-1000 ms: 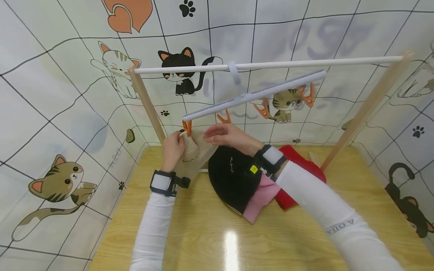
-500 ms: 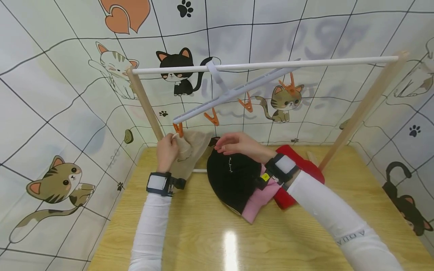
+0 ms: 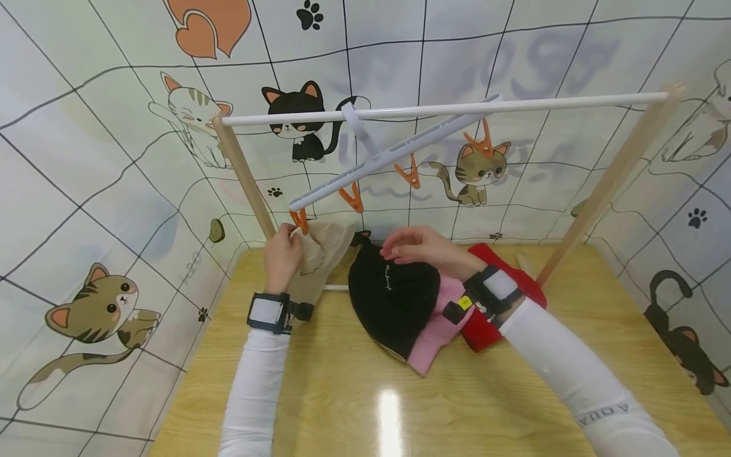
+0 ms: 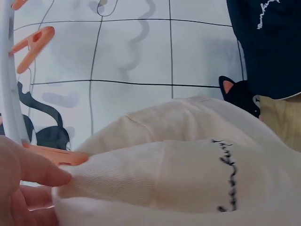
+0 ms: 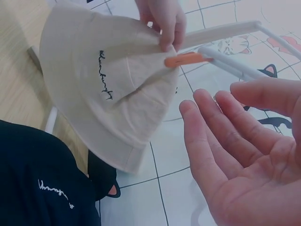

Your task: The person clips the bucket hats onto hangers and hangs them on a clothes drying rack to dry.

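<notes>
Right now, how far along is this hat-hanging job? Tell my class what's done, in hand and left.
Done: the hanger hooks over the white rail, and an orange clip appears to grip the beige hat. In hand: the left hand pinches that hat beside the clip; the right hand holds nothing. Probably left: the black hat, pink item and red item lie on the table; three other clips hold nothing.

The bare left hand (image 3: 283,259) forms a pinching grip, thumb and fingers curled. Below that grip come a black wrist strap (image 3: 270,312) and a white-sleeved left forearm (image 3: 256,381). Right of the grip, well apart, the bare right hand (image 3: 425,246) is relaxed, fingers slightly bent, its white-sleeved right arm (image 3: 582,368) slanting away.
</notes>
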Demonstrator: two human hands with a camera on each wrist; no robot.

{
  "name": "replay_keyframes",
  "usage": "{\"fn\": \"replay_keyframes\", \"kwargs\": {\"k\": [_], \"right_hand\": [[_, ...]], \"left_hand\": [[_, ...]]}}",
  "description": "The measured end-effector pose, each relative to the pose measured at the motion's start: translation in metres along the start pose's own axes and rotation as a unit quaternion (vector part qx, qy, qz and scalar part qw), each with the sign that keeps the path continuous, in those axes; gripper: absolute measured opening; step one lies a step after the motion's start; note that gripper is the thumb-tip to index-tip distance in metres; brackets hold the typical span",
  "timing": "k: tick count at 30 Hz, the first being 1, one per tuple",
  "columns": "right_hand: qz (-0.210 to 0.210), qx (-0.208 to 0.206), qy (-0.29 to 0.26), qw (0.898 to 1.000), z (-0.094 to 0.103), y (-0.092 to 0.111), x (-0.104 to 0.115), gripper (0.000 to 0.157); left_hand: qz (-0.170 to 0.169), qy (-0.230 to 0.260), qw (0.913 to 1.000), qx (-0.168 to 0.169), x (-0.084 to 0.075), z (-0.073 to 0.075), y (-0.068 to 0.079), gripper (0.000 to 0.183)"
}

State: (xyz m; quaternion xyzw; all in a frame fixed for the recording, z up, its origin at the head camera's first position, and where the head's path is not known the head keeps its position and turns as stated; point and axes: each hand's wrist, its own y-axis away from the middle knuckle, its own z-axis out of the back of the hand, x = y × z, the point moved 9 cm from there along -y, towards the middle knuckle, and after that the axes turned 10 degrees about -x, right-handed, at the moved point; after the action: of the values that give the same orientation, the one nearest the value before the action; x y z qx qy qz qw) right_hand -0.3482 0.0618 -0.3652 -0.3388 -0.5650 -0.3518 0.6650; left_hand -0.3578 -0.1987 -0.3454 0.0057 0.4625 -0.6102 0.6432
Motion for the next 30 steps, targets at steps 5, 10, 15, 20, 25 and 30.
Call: {"fn": "replay_keyframes", "kwargs": {"k": [5,10,15,20,25,30], "right_hand": [[0.002,0.006,0.003,1.0,0.005,0.007,-0.004,0.027],[-0.011,0.012,-0.004,1.0,0.01,0.012,-0.008,0.029],[-0.027,-0.002,0.005,1.0,0.017,0.015,-0.015,0.03],[-0.036,-0.005,-0.001,0.999,0.022,0.018,-0.019,0.032],[-0.037,-0.005,-0.004,0.999,0.026,0.022,-0.024,0.033],[-0.03,-0.001,-0.005,1.0,0.029,0.027,-0.028,0.033]], "left_hand": [[-0.004,-0.007,0.9998,-0.018,-0.014,0.011,0.001,0.022],[-0.026,-0.025,0.9975,-0.061,-0.039,0.04,0.006,0.025],[-0.051,-0.025,0.9966,-0.059,-0.059,0.05,0.009,0.026],[-0.078,-0.026,0.9957,-0.041,-0.073,0.044,0.015,0.019],[-0.11,-0.028,0.9936,-0.008,-0.084,0.026,0.023,0.015],[-0.11,-0.045,0.9924,0.031,-0.09,0.002,0.033,0.018]]}}
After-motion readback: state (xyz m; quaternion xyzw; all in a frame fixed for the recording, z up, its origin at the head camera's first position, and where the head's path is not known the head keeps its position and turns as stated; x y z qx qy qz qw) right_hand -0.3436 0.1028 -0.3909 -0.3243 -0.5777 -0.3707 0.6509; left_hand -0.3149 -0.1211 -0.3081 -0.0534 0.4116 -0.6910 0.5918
